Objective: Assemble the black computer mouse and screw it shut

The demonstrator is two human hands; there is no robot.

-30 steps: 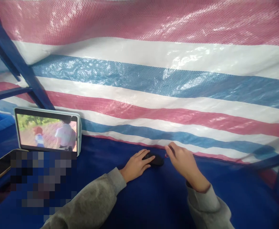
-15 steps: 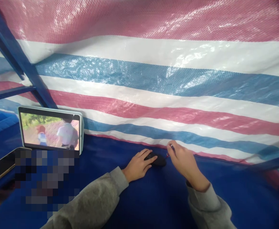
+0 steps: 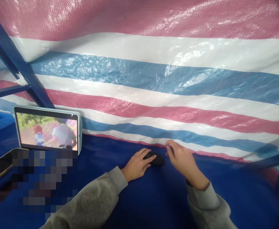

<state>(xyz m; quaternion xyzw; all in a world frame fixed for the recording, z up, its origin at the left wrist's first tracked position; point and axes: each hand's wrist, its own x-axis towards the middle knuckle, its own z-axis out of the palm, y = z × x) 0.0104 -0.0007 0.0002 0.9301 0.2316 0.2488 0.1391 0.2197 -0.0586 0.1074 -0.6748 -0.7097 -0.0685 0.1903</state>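
A black computer mouse (image 3: 158,159) lies on the blue surface (image 3: 151,197), near the foot of the striped sheet. My left hand (image 3: 137,164) rests on the left end of the mouse, its fingers spread over and beside it. Just right of the mouse, my right hand (image 3: 181,160) is raised with thumb and fingers pinched together. Something small, with a bit of red (image 3: 166,154), shows at those fingertips; the rest of it is hidden by the fingers.
A tablet (image 3: 46,129) in a pale case stands at the left, playing an animated video. Before it lies a dark phone-like device (image 3: 1,163) beside a pixelated patch. Striped sheeting (image 3: 153,76) hangs behind; a blue frame (image 3: 22,63) slants at upper left.
The view has shifted slightly, so the tablet and frame sit a little further left. The video picture has changed. Both hands keep nearly the same pose.
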